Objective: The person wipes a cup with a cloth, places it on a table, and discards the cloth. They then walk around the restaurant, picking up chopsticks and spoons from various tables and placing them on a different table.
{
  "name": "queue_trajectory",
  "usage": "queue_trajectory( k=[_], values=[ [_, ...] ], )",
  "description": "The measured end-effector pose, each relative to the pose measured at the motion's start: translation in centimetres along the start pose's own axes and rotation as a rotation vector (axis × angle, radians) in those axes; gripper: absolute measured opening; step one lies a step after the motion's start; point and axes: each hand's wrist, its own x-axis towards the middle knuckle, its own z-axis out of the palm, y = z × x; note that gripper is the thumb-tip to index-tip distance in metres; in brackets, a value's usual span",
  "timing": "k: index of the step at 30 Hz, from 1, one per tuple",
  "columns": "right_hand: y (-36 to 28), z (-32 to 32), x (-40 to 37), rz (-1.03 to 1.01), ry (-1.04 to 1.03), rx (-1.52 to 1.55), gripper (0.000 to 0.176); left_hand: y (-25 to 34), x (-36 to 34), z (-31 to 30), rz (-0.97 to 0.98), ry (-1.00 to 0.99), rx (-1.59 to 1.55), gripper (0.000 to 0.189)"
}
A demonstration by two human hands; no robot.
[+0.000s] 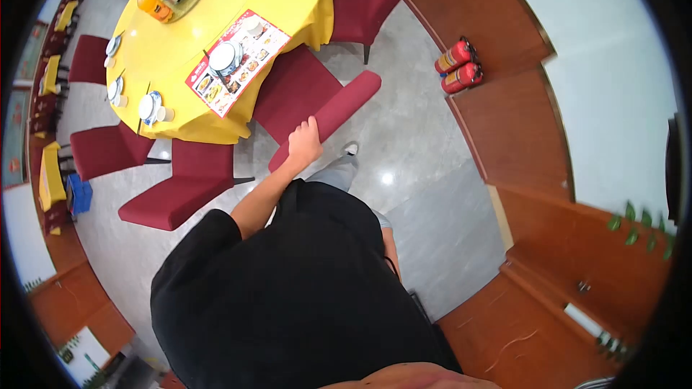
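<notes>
L hand point(305, 147) | fingers point(312, 128) clasping red chair bk point(349, 104) | R hand: hidden, can't tell

"What is at upper centre?"
"A maroon upholstered chair point(310, 101) stands upright, its padded backrest point(347, 106) slanting up toward frame right."
"And the seat point(294, 88)?"
"Flat, extending toward the upper left."
</notes>
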Motion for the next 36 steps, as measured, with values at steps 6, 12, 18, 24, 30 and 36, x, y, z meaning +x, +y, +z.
queue_trajectory(
  k=[6,12,18,24,30,36],
  values=[
    [-4.7,-6.6,7.5,-0.009,0.062,-0.280,0.047,0.3,1.0,-0.9,-0.053,0.011,-0.020,0.045],
    [-12.6,-12.4,12.4,-0.077,-0.051,-0.500,0.032,0.7,0.9,-1.6,-0.129,-0.027,-0.059,0.045],
    [-17.6,-20.2,16.3,-0.525,-0.271,-0.311,0.026,2.2,1.1,-1.0,-0.240,-0.006,-0.073,0.046],
    [-19.4,-26.8,27.3,-0.370,-0.444,-0.307,0.025,6.2,-0.4,-0.7,-0.291,-0.001,-0.060,0.047],
    [-18.0,-31.9,34.7,-0.512,-0.530,-0.157,0.015,16.1,-0.1,0.2,-0.394,0.349,0.128,0.048],
    [-20.9,-32.1,42.0,-0.416,-0.652,-0.149,0.024,24.5,4.9,7.7,-0.472,0.131,-0.649,0.032]
  ],
)
